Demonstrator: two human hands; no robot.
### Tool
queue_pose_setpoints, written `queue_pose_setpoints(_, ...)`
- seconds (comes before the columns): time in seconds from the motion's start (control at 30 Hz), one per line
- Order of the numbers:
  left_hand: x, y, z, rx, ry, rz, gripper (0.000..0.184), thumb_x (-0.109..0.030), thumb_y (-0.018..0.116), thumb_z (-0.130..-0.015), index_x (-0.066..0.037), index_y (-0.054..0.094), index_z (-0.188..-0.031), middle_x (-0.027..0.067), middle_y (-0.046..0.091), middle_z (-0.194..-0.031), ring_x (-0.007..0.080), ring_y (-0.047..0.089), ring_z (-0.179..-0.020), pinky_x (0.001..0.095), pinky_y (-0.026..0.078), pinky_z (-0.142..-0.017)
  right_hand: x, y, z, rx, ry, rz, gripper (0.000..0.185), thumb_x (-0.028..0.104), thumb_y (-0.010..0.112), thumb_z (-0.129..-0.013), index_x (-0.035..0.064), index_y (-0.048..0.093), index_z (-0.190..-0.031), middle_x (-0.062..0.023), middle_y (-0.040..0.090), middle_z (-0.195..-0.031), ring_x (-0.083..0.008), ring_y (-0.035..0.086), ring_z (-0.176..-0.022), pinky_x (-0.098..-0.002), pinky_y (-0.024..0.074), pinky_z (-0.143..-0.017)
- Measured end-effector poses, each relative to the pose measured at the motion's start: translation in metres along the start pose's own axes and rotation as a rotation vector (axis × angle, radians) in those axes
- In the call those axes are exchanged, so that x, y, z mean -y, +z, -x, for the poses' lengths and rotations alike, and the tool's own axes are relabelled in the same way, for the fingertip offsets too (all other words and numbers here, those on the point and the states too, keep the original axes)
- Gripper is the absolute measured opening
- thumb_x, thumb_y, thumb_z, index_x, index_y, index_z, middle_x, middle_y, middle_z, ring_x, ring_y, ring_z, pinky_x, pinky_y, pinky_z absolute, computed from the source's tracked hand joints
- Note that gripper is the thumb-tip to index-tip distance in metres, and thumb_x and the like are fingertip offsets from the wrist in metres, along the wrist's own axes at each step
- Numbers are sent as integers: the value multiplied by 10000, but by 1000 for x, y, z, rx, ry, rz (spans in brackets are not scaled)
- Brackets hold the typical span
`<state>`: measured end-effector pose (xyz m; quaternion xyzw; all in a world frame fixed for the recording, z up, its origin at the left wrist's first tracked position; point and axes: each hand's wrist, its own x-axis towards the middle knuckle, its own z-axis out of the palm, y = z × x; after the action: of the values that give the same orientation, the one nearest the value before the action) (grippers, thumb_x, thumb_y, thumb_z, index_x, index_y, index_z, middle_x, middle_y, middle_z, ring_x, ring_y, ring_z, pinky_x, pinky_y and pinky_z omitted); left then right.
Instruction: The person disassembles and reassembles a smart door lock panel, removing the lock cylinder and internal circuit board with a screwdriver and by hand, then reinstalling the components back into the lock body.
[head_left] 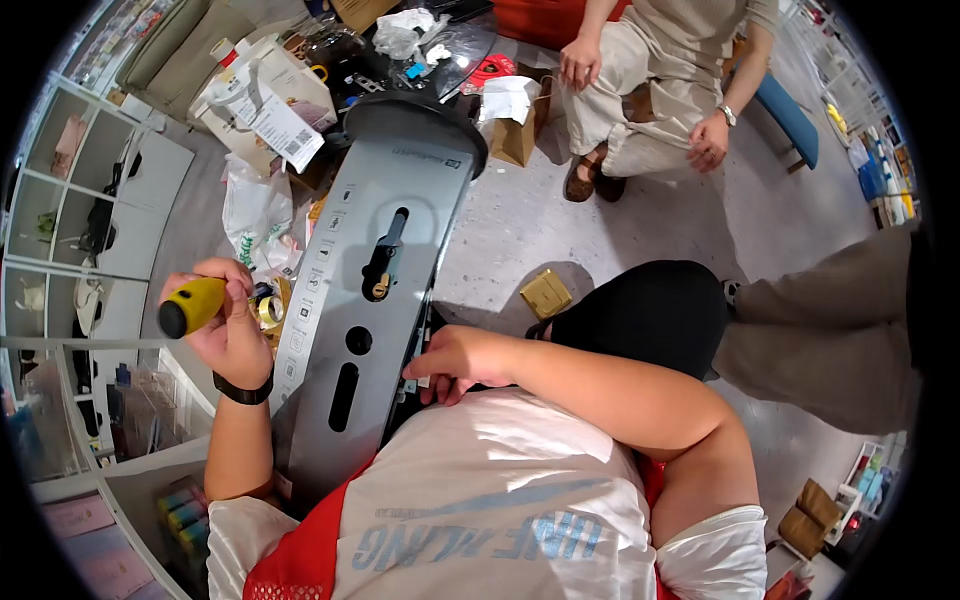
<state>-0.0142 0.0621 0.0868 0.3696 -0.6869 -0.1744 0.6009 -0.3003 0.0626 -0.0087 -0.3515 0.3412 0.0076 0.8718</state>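
Note:
A long grey panel [320, 400] with dark cutouts and a row of small printed icons lies lengthwise before me, left of centre. Its upper slot shows a dark fitting with a brass-coloured part [381, 287]. On the panel's left side, my left hand [225, 325] is closed round a screwdriver with a yellow handle [196, 303] and black end; its tip is hidden. My right hand [455, 365] is at the panel's right edge, its fingers bent and pressed together by small pale parts; what they hold is too small to name.
A round black stool-like top [465, 125] meets the panel's far end. Bags and packaging [265, 105] crowd the upper left, beside shelves [70, 190]. A gold box [545, 293] is on the floor. A seated person [640, 80] and another person's legs [840, 320] are nearby.

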Motion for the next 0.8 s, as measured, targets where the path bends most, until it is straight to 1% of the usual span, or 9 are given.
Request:
queue_pose_setpoints(0.07, -2, 9, 5, -42, -82, -243, 429, -29, 631, -988, -67, 386, -1338, 129, 579, -1058, 204, 581, -960, 356, 479, -899, 6, -10, 5, -34, -32, 3, 484, 393, 716, -902, -54, 679, -1084, -202, 688, -941, -258, 662, -729, -412, 605, -619)
queue_pose_setpoints(0.1, -3, 13, 4, -62, -121, -367, 445, -23, 629, -984, -66, 383, -1352, 130, 580, -1047, 193, 577, -969, 337, 469, -899, 4, -15, 3, -111, -138, -64, 449, 371, 676, -933, -41, 659, -1110, -173, 658, -973, -264, 648, -772, -424, 609, -632)
queue_pose_setpoints(0.17, 0, 14, -4, 42, -174, -562, 306, -38, 655, -953, -29, 531, -1232, 89, 595, -910, 139, 585, -833, 297, 465, -751, 2, -27, -2, -207, -295, -236, 353, 329, 635, -968, 11, 622, -1118, -143, 654, -937, -240, 659, -754, -411, 614, -629)
queue_pose_setpoints(0.23, 4, 7, -13, 197, -336, -707, 205, -46, 669, -939, -8, 604, -1130, 63, 595, -823, 123, 586, -750, 289, 456, -671, 12, -27, -4, -295, -372, -154, 357, 319, 621, -970, -19, 620, -1084, -138, 653, -924, -230, 666, -740, -392, 616, -612)
queue_pose_setpoints(0.27, 5, 16, -15, 135, -332, -687, 120, -70, 685, -921, 7, 628, -994, 57, 569, -716, 128, 544, -622, 296, 438, -589, 12, -30, -8, -332, -407, -105, 374, 318, 622, -966, -36, 623, -1084, -144, 658, -926, -232, 669, -737, -386, 619, -609)
queue_pose_setpoints(0.43, 26, 14, -6, 218, -359, -745, 162, -117, 687, -926, 9, 591, -960, 111, 569, -694, 200, 519, -595, 326, 433, -588, 21, -30, 0, -365, -482, -11, 318, 232, 646, -960, -53, 600, -1094, -125, 653, -896, -215, 680, -707, -360, 615, -605)
queue_pose_setpoints(0.63, 45, 11, 5, 197, -356, -662, 164, -103, 682, -927, 17, 580, -971, 124, 586, -707, 201, 542, -614, 338, 440, -600, 18, -23, -7, -375, -522, -312, 278, 135, 670, -936, -34, 569, -1133, -125, 652, -915, -200, 683, -742, -340, 613, -648)
queue_pose_setpoints(0.73, 43, 8, 6, 166, -380, -635, 159, -100, 679, -932, 16, 583, -981, 119, 591, -716, 191, 546, -624, 337, 445, -608, 16, -25, -15, -582, -769, -119, 258, 66, 673, -923, -2, 566, -1148, -107, 644, -924, -173, 662, -755, -326, 601, -670)
queue_pose_setpoints(0.8, 37, 12, 2, 155, -389, -626, 159, -101, 677, -936, 16, 583, -987, 114, 595, -721, 186, 550, -633, 336, 447, -614, 16, -25, -12, -582, -825, -19, 272, 45, 694, -883, 1, 584, -1128, -89, 661, -868, -160, 644, -721, -306, 566, -657)
